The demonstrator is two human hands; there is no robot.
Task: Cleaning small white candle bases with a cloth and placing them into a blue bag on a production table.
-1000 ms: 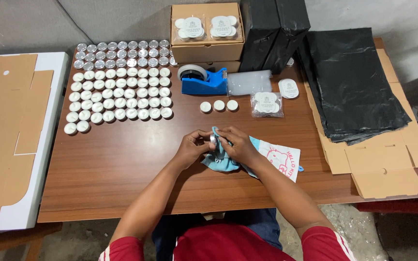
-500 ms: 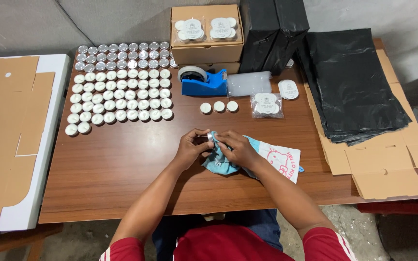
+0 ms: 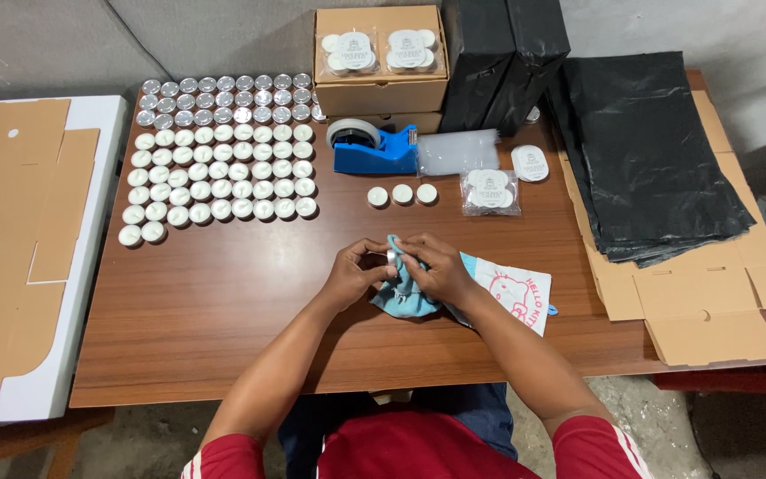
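Near the front edge of the brown wooden table (image 3: pixel 223 328), left hand (image 3: pixel 352 277) stays pinched on a small silver-cupped tealight candle (image 3: pixel 391 256), right hand (image 3: pixel 436 269) keeps pressing the light-blue cloth (image 3: pixel 405 297) onto it; hardly any shift, wiping continues.

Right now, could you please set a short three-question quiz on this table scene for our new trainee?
1. True or false: the left hand and right hand are both at the light blue cloth.
2. How many loose tealight candles lie in the short row just below the blue tape dispenser?
3. The stack of black plastic bags lies: A) on the person's right, B) on the person's left.

Key: 1 true; 2 three; 3 A.
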